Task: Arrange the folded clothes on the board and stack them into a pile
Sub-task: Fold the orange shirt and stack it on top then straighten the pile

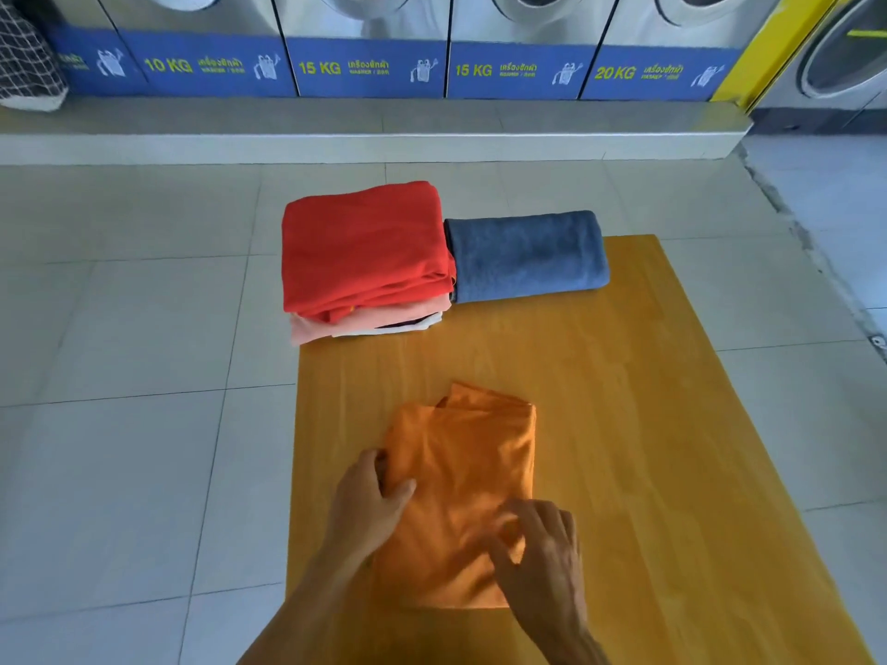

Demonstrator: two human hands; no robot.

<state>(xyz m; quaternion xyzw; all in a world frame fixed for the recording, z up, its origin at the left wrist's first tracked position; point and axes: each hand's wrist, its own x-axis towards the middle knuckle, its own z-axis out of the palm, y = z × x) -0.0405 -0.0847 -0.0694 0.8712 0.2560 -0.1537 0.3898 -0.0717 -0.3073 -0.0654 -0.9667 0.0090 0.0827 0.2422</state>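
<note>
Folded orange garment point(461, 491) lies on the near part of the wooden board point(648, 400), left hand point(369, 506) clamped over its left edge with thumb on top and fingers tucked beneath, right hand point(542, 549) half open with fingertips pressing the near right area, nothing enclosed; judged a grip to keep the folds together for lifting. Its long axis runs away from the person, towards the red-topped pile point(365, 252) at the far left corner, the blue folded item point(528, 254) touching that pile's right side.
</note>
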